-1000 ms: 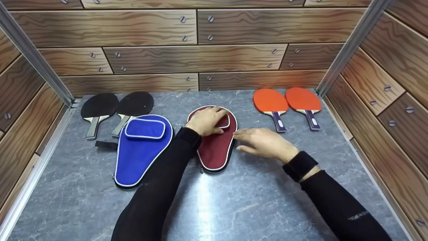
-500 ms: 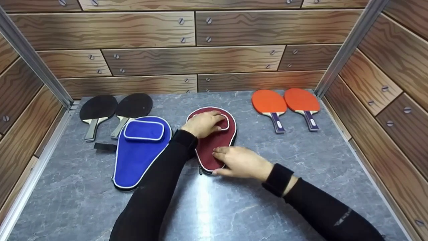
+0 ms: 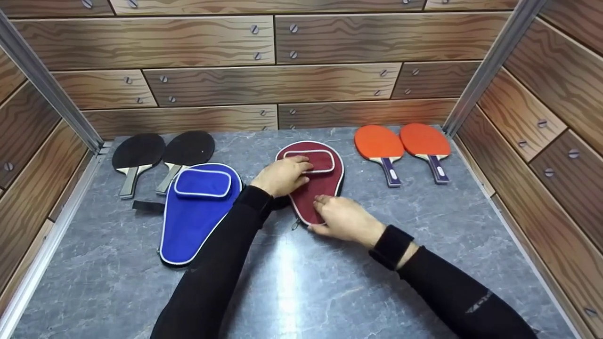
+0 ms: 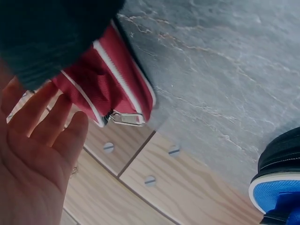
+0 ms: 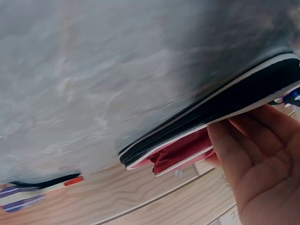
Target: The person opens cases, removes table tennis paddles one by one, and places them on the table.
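A dark red table tennis paddle case [image 3: 325, 182] with white piping lies mid-table, wide end away from me. My left hand [image 3: 281, 176] rests across its left side, fingertips on the zipped front pocket [image 3: 325, 160]. In the left wrist view, those fingers are loosely extended beside the pocket's metal zip pull [image 4: 129, 119]. My right hand [image 3: 349, 219] holds the case's narrow near end, fingers over the top face and thumb at the rim. The right wrist view shows the case's black zipped side [image 5: 211, 110] below the fingers.
A blue paddle case [image 3: 198, 226] lies to the left, with a black strap [image 3: 148, 207] beside it. Behind it lie a black paddle [image 3: 138, 151] and a second black paddle [image 3: 190, 148]. Two orange-red paddles [image 3: 378, 142] lie back right. Wood-patterned walls [image 3: 339, 82] enclose the table.
The red case has slid away from me and to the right, uncovering more of its pocket. My right hand came onto its narrow end and moved with it; the left hand shifted slightly.
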`<state>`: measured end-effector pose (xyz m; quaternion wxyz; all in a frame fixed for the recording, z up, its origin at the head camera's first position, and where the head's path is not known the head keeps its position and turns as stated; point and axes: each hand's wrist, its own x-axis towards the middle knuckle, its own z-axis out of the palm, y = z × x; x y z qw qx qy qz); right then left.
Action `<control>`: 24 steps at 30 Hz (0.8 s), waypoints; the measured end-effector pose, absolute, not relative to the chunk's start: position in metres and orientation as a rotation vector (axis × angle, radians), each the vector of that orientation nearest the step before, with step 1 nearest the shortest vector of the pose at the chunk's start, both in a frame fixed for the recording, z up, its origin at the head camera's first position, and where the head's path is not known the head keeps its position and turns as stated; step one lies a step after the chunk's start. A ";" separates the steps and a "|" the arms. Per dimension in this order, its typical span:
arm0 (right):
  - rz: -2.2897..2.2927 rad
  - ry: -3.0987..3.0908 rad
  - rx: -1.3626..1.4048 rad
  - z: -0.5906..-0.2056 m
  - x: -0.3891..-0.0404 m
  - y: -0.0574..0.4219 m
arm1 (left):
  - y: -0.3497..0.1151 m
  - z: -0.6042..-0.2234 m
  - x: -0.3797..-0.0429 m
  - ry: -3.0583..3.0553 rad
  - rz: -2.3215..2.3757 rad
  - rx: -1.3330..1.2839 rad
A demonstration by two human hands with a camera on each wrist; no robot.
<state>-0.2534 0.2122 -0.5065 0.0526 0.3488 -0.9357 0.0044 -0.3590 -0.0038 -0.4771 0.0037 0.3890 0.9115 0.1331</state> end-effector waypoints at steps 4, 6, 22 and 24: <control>0.011 -2.868 1.031 -0.506 -0.263 0.221 | -0.006 -0.477 -0.355 2.856 0.387 1.178; 0.007 -2.883 1.019 -0.505 -0.268 0.225 | -0.008 -0.477 -0.354 2.853 0.393 1.168; 0.125 -3.032 0.864 -0.508 -0.304 0.259 | -0.018 -0.482 -0.346 2.851 0.458 1.113; 0.161 -3.055 0.846 -0.507 -0.308 0.262 | -0.021 -0.478 -0.344 2.868 0.479 1.073</control>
